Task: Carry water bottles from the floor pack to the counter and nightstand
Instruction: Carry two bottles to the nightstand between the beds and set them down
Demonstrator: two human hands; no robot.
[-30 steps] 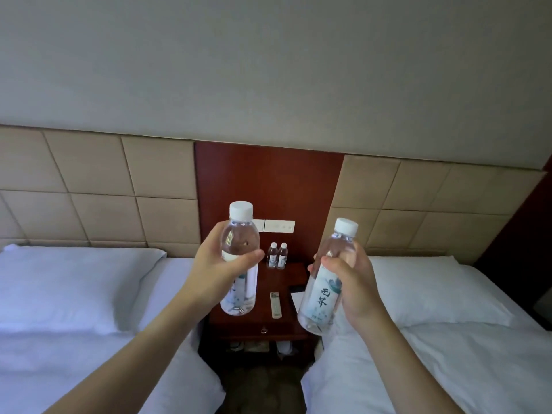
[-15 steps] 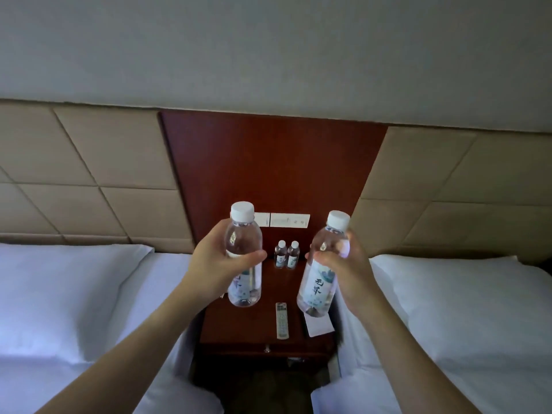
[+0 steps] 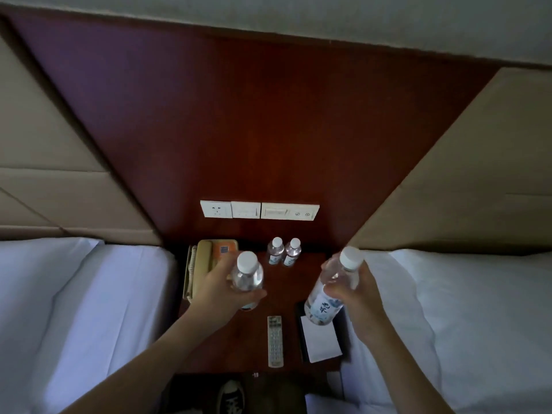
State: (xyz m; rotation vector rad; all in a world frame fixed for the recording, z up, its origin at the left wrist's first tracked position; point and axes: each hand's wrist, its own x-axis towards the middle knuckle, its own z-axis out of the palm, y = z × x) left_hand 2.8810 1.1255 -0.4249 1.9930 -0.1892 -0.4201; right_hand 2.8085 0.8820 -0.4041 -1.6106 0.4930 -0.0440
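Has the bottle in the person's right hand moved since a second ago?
Yes. The bottle in the right hand has come forward and down, now hanging over the nightstand above the white card, nearer the two standing bottles.

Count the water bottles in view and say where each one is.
4. One in the left hand over the nightstand, one tilted in the right hand, and two small bottles standing side by side at the nightstand's back. None seems hidden.

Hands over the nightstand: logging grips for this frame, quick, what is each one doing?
Left hand: fingers curled round a water bottle, held upright.
Right hand: fingers curled round a tilted water bottle.
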